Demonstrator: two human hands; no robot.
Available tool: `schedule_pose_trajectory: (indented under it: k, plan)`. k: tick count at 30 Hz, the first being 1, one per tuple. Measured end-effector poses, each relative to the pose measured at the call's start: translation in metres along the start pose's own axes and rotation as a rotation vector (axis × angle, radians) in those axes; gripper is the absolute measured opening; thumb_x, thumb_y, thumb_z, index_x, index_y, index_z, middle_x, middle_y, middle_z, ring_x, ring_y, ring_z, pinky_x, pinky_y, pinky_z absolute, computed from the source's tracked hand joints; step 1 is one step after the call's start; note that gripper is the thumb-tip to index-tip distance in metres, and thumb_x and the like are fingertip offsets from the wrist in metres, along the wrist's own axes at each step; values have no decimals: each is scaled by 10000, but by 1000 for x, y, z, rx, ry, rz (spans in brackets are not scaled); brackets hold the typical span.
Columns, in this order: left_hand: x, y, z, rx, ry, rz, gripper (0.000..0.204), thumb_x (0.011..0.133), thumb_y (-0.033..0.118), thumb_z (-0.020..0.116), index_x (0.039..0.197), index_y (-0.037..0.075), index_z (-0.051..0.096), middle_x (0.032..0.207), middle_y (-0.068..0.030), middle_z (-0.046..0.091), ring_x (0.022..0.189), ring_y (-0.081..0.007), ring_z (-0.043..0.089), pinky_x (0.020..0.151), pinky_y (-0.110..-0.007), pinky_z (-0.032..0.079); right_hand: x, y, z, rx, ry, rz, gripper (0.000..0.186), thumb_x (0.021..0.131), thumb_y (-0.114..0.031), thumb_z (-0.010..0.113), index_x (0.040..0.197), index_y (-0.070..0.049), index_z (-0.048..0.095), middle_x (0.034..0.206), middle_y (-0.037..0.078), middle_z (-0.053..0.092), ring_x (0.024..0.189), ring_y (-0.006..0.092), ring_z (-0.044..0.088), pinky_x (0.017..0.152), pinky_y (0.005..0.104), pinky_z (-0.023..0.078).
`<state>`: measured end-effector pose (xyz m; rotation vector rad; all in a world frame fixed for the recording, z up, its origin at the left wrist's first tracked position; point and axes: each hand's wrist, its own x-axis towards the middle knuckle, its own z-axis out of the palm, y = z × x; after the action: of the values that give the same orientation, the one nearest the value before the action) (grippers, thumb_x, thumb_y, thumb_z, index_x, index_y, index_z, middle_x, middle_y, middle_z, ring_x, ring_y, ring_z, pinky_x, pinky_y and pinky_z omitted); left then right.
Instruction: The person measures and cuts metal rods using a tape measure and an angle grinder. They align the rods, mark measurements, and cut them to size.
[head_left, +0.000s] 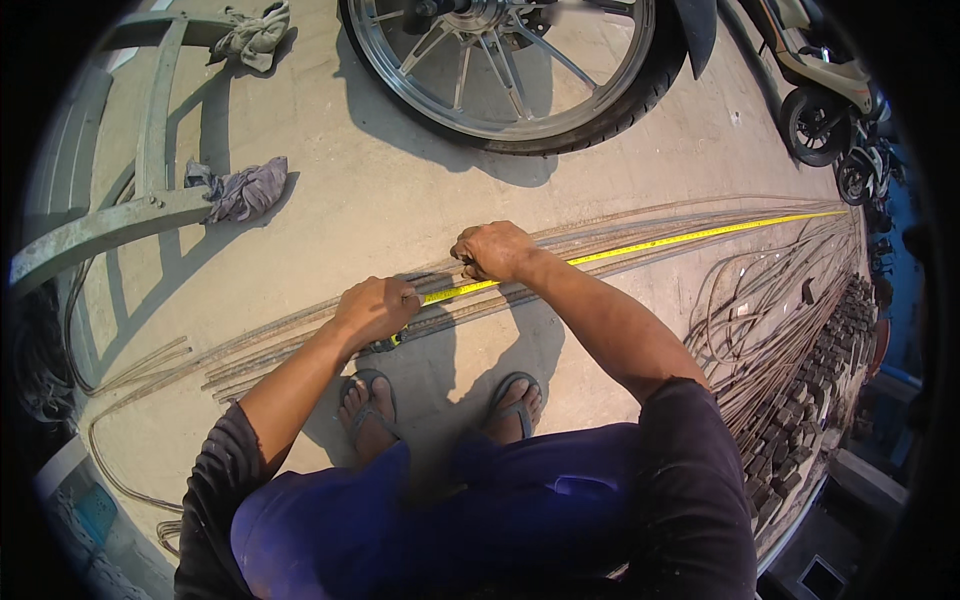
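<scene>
Left grip (374, 308) clamped on yellow measuring tape (660, 242), markings unreadable; right grip (492, 250) over rods (300, 320), cannot tell if closed.

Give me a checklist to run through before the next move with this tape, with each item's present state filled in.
1. Yellow tape blade drawn out along the metal rods: ok.
2. Left hand holding the blade, close to the tape case: ok.
3. Right hand gripping the blade rather than a rod: cannot tell.
4. Far end of the blade hooked or held: cannot tell, too small there.
5. Rod ends at the left lined up: not ok, they are staggered.
6. Sandaled feet off the rods: ok, on the near side.
</scene>
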<state>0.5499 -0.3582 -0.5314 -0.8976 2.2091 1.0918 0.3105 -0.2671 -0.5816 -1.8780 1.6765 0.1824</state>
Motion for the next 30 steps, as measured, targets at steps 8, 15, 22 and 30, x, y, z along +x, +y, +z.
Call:
schedule_pose_trajectory:
  k: [8, 15, 22, 30]
  plan:
    - [-21, -53, -4, 55, 45, -74, 345, 962, 405, 577, 1012, 138, 788, 875, -192, 751, 854, -396, 726, 813, -489, 562, 3, 1, -5, 20, -22, 25, 176, 864, -237, 796, 924, -97, 708, 981, 115, 741, 1004, 339, 711, 865, 467, 561]
    - [-14, -55, -1, 89, 103, -77, 339, 973, 404, 574, 1024, 149, 791, 880, -199, 752, 899, -396, 727, 849, -497, 558, 5, 5, -2, 47, 7, -9, 195, 833, -207, 803, 943, -67, 723, 971, 130, 743, 968, 340, 709, 840, 457, 559]
    - [-11, -65, 3, 89, 113, -104, 320, 966, 401, 587, 1023, 165, 794, 902, -191, 761, 937, -382, 729, 875, -492, 554, 3, 7, 0, 68, 48, -7, 165, 844, -232, 786, 877, -91, 707, 881, 138, 732, 907, 364, 712, 785, 489, 559]
    - [-27, -85, -3, 66, 141, -203, 300, 965, 411, 601, 1033, 184, 784, 886, -162, 763, 924, -366, 737, 863, -478, 562, 7, 0, -14, 52, -42, 28, 172, 837, -232, 803, 867, -101, 697, 892, 130, 731, 890, 354, 707, 770, 472, 555]
